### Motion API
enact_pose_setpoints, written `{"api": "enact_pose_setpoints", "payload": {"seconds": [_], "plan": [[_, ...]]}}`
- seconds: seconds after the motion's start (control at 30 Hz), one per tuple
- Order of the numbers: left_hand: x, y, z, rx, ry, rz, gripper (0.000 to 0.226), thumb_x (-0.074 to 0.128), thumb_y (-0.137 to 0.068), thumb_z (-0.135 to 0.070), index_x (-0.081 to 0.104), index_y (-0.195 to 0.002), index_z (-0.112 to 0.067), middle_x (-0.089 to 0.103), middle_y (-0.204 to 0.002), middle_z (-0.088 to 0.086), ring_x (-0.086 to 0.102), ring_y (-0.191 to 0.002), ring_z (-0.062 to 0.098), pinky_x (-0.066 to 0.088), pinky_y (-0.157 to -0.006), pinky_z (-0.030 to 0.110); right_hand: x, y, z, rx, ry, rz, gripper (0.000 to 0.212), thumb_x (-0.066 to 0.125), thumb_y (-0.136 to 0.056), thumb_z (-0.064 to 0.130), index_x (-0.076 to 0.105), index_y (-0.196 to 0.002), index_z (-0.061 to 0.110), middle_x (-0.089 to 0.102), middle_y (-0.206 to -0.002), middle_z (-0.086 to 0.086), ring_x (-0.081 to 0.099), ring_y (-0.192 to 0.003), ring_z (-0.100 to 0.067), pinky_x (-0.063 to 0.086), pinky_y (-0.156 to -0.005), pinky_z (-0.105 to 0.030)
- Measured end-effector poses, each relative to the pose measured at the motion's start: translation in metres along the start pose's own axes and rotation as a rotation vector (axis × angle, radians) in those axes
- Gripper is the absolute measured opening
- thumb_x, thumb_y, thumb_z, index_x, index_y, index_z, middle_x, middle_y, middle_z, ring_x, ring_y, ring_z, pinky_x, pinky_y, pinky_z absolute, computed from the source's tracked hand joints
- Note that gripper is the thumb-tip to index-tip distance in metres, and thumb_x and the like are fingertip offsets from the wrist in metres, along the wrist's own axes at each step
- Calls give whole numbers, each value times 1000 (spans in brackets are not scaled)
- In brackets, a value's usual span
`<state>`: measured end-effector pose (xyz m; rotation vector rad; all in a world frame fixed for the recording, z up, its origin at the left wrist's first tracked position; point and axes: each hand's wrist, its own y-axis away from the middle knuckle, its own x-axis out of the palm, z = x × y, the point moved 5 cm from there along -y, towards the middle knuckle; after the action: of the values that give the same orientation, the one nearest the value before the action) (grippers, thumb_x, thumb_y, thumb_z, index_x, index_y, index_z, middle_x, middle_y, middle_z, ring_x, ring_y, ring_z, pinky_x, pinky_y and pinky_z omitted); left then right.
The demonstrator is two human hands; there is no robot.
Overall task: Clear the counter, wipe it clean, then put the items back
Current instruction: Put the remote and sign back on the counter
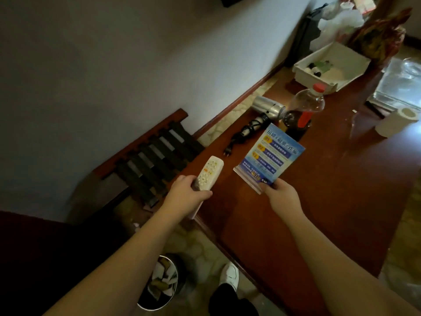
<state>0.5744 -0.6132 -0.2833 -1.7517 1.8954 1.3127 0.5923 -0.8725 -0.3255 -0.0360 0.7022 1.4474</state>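
Left hand (190, 192) clasped round the lower end of a white remote control (208, 173), fingers wrapped underneath, thumb along the near side, button face up, far end pointing away over the left edge of the reddish-brown tabletop (330, 190). Right hand (281, 195) pinching the near corner of a blue printed card in a clear acrylic stand (270, 156), fingers curled on its front, stand tilted back, its base edge low and close to the wood; contact with the surface impossible to judge.

Beyond the stand, near the wall side: silver hair dryer (268, 108) lying on its side, black cord (245, 133) coiled beside it, plug end toward the remote. Just right of the dryer, a clear plastic bottle (304, 110) with red cap and red label, dark liquid in the bottom part. Farther back, a white rectangular tray (331, 65) holding a few small dark and green items. On the right, a roll of toilet paper (397, 120) standing upright, well apart from the bottle.

Off the tabletop to the left, a slatted wooden luggage rack (148, 156) against the wall. On the floor below, a waste bin (163, 283) with scraps inside, and a white shoe (230, 274) beside it.
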Motion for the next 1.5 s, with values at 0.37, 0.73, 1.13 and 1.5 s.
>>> {"api": "enact_pose_setpoints", "payload": {"seconds": [0.37, 0.73, 1.13, 1.5], "plan": [[-124, 173, 155, -150, 271, -307, 67, 71, -84, -41, 45, -140, -17, 46, -128, -2, 50, -100, 11, 47, -68, 22, 137, 147, 119, -315, 131, 357, 25, 63, -90, 35, 61, -113, 25, 63, -101, 10, 57, -87, -1, 40, -68, -18], [-236, 387, 300, -257, 345, -684, 65, 71, -83, -42, 48, -139, -20, 43, -114, -13, 46, -88, 1, 37, -63, 13, 277, 337, 230, -649, 250, 631, 31, 64, -88, 37, 63, -117, 27, 61, -99, 17, 55, -92, -1, 41, -76, -26], [-330, 565, 391, -346, 203, -950, 56, 73, -82, -39, 53, -131, -21, 48, -114, -9, 51, -93, 3, 42, -71, 22, 382, 498, 336, -968, 262, 887, 15, 69, -86, 29, 66, -100, 32, 69, -93, 15, 62, -90, 0, 45, -73, -16], [-424, 610, 446, -417, -142, -953, 60, 74, -80, -40, 52, -132, -22, 46, -113, -6, 39, -111, 9, 35, -88, 26, 462, 552, 435, -1209, 297, 956, 27, 70, -85, 20, 69, -110, 30, 69, -99, 12, 58, -85, 4, 41, -71, -9]]}}
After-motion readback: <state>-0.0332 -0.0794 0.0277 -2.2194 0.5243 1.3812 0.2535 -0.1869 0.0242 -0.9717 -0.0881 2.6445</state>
